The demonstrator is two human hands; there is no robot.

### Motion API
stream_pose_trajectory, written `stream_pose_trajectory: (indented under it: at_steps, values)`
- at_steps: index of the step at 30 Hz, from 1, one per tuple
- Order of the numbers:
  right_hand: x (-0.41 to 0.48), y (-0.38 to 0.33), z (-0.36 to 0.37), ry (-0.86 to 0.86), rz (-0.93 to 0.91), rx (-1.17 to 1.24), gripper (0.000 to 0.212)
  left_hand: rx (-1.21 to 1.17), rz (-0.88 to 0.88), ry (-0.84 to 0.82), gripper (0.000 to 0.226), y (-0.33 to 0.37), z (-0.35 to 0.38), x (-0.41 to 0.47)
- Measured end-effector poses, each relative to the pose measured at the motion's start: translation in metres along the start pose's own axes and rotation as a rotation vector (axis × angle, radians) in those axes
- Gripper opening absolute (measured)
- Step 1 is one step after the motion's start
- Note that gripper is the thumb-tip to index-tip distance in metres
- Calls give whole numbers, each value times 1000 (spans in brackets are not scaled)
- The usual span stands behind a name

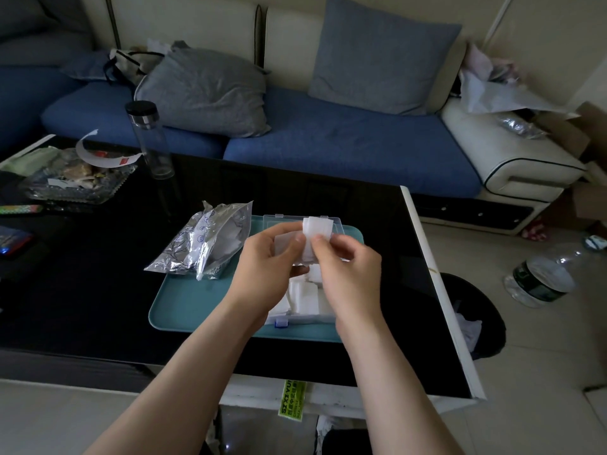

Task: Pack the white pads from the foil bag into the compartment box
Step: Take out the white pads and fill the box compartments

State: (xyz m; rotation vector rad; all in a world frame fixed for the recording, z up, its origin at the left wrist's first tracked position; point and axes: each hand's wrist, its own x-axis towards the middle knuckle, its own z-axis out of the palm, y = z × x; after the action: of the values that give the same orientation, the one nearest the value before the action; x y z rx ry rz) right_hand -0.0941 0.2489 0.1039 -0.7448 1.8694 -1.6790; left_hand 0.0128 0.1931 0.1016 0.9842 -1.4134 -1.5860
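Both hands [272, 257] [348, 267] hold 1 stack of white pads [317, 229] above the compartment box [303, 318].
The left hand and right hand pinch the soft, rectangular stack between thumbs and curled fingers; its long axis points away from the person. The clear, rigid plastic box holds more square pads [305, 295] and sits on a smooth teal tray [197, 303], beside a crinkled silver foil bag [203, 244].

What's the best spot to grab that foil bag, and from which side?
Probably pinch the foil bag by its flat, crinkled left end, coming from the left, once the left hand frees the white pads. The bag lies on its side over the tray's left rim, puffed end toward the compartment box, so that end is thin.
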Motion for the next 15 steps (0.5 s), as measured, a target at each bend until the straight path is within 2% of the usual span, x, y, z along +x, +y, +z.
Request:
stream_pose_trajectory:
  at_steps: [2, 5, 9, 13, 15]
  values:
    - [-1, 0, 0, -37, 10, 14, 7, 14, 21, 30, 20, -1, -1, 1]
    - [1, 2, -1, 8, 40, 61, 5, 13, 17, 42, 27, 0, 1, 1]
    - [3, -2, -3, 84, 186, 241, 4, -35, -17, 32, 28, -1, 2, 0]
    - [3, -8, -7, 91, 298, 361, 15, -119, -56, 119, 24, -1, 1, 0]
    - [3, -10, -7, 59, 336, 375, 14, -129, -60, 142, 23, 0, 1, 0]
